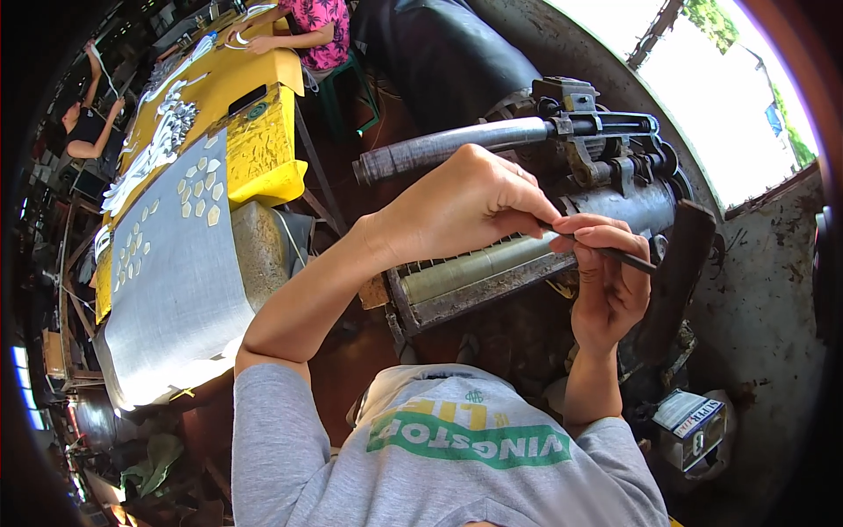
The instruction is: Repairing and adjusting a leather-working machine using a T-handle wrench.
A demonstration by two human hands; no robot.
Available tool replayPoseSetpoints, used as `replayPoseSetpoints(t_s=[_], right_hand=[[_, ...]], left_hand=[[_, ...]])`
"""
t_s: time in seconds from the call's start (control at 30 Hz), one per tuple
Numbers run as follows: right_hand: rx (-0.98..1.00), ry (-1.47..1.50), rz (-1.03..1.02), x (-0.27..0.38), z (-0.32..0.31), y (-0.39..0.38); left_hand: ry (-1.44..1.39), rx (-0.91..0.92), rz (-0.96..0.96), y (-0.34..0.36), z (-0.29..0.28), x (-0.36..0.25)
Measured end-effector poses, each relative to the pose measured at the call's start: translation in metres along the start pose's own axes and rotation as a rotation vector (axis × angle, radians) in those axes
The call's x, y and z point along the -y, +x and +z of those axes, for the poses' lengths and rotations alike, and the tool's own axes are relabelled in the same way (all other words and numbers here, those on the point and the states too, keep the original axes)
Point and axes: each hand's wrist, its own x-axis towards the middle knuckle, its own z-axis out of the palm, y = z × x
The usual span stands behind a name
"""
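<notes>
A thin dark strip, rigid-looking like a narrow rod [625,257], is held level in front of my chest by both hands. My left hand [492,198] reaches across from the left and pinches its left end between thumb and fingertips. Further right, the fingers and thumb of my right hand [612,277] close round its middle, leaving the dark right end sticking out. The strip's material cannot be made out. Behind and below my hands stands a roller machine [518,140] with a long metal roller on top and a pale greenish roller [479,265] in its frame.
To the left, a grey sheet [180,281] with several pale pentagon pieces covers part of a yellow table [263,145]. White strips [162,145] and a black phone [247,100] lie there. A dark upright bar [683,263] and square tin [694,430] stand right. Two people work beyond.
</notes>
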Motion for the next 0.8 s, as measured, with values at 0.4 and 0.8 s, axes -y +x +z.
replayPoseSetpoints(t_s=[0.4, 0.8], right_hand=[[0.014, 0.093, 0.145, -0.014, 0.008, -0.021], [-0.074, -0.017, 0.052, -0.019, 0.007, -0.021]], left_hand=[[-0.288, 0.154, -0.175, -0.015, 0.007, 0.016], [-0.282, 0.173, -0.173, -0.016, 0.009, 0.021]])
